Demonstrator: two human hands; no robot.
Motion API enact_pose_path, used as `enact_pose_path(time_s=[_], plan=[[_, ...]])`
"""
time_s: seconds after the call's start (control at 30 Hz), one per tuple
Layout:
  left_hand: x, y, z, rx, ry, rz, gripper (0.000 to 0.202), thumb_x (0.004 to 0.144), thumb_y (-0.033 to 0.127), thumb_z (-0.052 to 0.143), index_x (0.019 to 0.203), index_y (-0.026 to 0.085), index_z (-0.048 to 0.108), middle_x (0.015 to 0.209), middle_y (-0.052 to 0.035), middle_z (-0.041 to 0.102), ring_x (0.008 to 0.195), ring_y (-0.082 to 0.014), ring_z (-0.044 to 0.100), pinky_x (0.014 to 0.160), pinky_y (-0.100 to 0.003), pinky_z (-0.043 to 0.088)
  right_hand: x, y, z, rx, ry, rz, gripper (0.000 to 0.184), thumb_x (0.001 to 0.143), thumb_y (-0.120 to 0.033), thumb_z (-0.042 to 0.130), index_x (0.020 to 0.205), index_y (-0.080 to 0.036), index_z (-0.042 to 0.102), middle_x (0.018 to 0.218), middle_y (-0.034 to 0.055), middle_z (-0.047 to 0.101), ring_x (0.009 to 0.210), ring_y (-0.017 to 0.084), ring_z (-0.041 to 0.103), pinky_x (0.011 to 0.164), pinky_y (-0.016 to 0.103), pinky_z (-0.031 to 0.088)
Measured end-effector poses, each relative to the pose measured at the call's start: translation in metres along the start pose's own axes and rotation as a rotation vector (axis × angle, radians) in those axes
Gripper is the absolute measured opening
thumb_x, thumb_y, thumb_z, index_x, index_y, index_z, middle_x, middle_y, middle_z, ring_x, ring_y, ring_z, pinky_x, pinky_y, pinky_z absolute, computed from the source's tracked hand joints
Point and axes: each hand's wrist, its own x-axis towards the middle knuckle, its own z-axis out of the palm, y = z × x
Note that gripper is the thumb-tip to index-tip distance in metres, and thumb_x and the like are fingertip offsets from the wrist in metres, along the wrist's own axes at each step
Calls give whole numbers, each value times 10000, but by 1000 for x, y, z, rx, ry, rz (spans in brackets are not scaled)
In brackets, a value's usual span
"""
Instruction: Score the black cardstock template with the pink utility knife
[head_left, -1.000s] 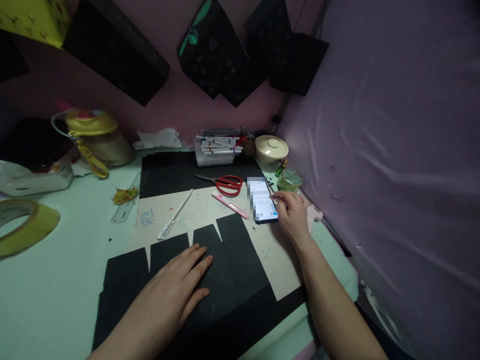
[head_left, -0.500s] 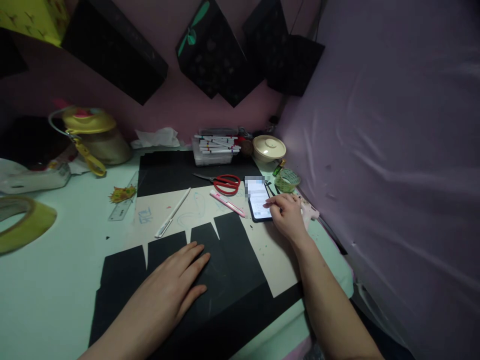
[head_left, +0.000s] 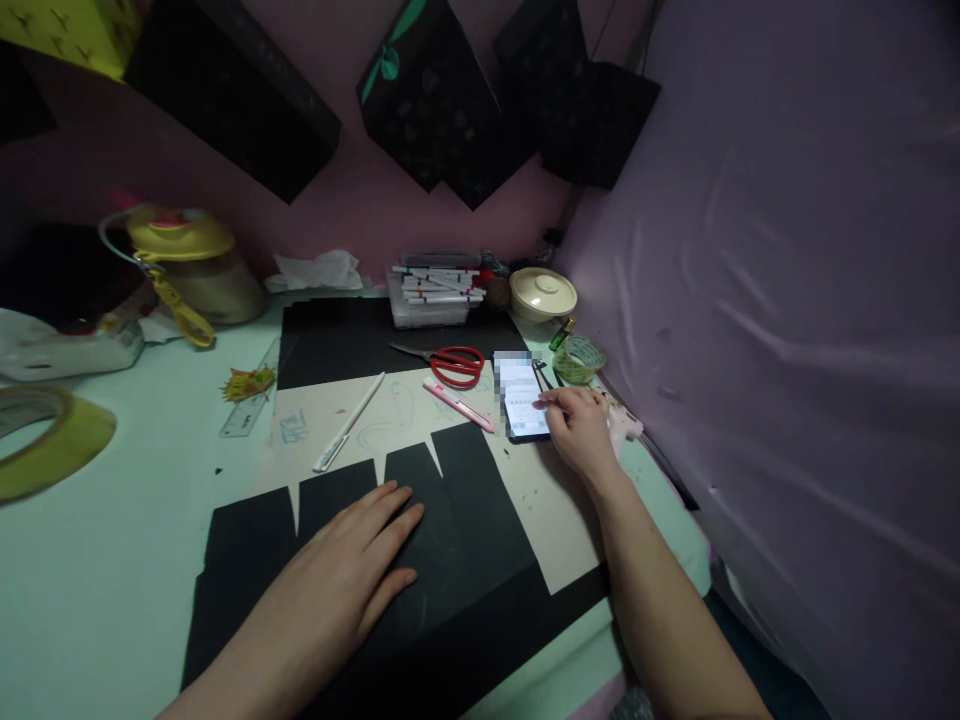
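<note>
My left hand (head_left: 349,560) lies flat, fingers spread, on a sheet of black card (head_left: 480,530) with narrow notches cut into its far edge. At the right, my right hand (head_left: 581,425) reaches over a smartphone (head_left: 519,390) with a lit screen. One fingertip touches the lower right part of the screen; the hand grips nothing, and its outer fingers are partly hidden. Between the hands and the back lie a pink utility knife (head_left: 457,404), red-handled scissors (head_left: 456,366) and a white pen (head_left: 349,423), on or near a pale sheet (head_left: 532,500) with blue marks.
Behind stand a box of markers (head_left: 431,312), a lidded cream bowl (head_left: 543,295) and a yellow-lidded jug (head_left: 195,270). A green tape roll (head_left: 577,360) sits beside the phone. Yellow tape (head_left: 82,440) and a clear ruler (head_left: 244,418) lie left. Purple fabric (head_left: 787,300) hangs right.
The lower part of the phone screen now shows a keyboard-like panel. My right fingertip stays at the screen, and my left hand remains on the black card. The view has shifted slightly.
</note>
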Motion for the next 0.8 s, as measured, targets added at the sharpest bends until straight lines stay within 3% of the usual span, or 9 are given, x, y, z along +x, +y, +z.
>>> enact_pose_path(time_s=[0.37, 0.5, 0.67, 0.8], plan=[[1, 2, -2, 33, -11, 2, 442, 939, 474, 479, 1290, 223, 577, 1368, -85, 564, 1232, -274, 556, 946, -429, 534, -5, -14, 0, 84, -91, -92, 248, 821, -137, 448, 806, -240, 673, 930, 8, 726, 941, 198, 610, 991, 420, 284], [1, 1, -1, 32, 2, 11, 439, 941, 465, 477, 1289, 217, 576, 1361, -88, 570, 1226, -277, 560, 937, -441, 538, -3, -16, 1, 85, -48, -77, 253, 818, -149, 448, 909, -233, 668, 945, 24, 722, 954, 210, 597, 991, 426, 284], [0, -1, 2, 0, -13, -6, 457, 931, 481, 495, 1307, 229, 564, 1380, -85, 553, 1250, -279, 539, 964, -446, 519, -1, -22, 4, 52, -120, -89, 321, 835, -185, 427, 1076, -216, 638, 1043, 72, 690, 1055, 247, 541, 987, 447, 276], [0, 0, 1, -30, -42, -27, 442, 931, 456, 501, 1305, 230, 570, 1394, -80, 541, 1270, -276, 519, 1001, -433, 492, 0, -26, 6, 37, -137, -99, 338, 843, -192, 414, 1108, -205, 625, 1079, 88, 670, 1088, 255, 519, 1000, 455, 268]])
